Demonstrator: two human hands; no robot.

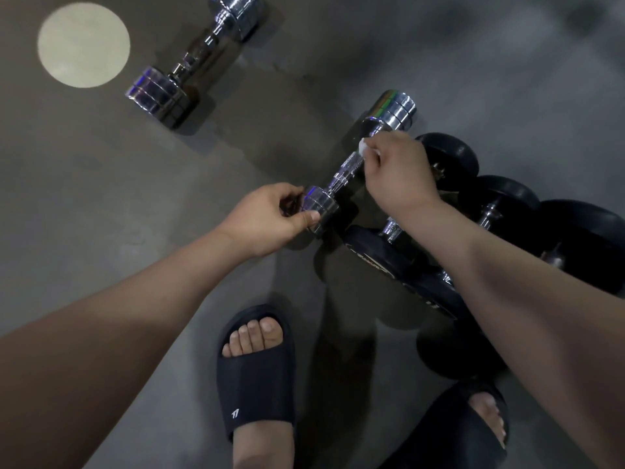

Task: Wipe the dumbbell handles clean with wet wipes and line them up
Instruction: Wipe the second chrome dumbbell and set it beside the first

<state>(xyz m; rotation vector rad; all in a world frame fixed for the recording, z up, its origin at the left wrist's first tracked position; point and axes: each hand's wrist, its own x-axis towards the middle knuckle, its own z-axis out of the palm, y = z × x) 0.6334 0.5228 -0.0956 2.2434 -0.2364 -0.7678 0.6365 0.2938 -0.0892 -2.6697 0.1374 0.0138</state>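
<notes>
A small chrome dumbbell lies slanted on the grey floor in the middle of the view. My left hand grips its near head with thumb and curled fingers. My right hand pinches a small white wet wipe against the far end of the knurled handle, just below the far head. A larger chrome dumbbell lies apart at the upper left.
Several black rubber-headed dumbbells are bunched together to the right, partly under my right forearm. My feet in dark slides stand at the bottom. A round pale patch of light shows on the floor at upper left.
</notes>
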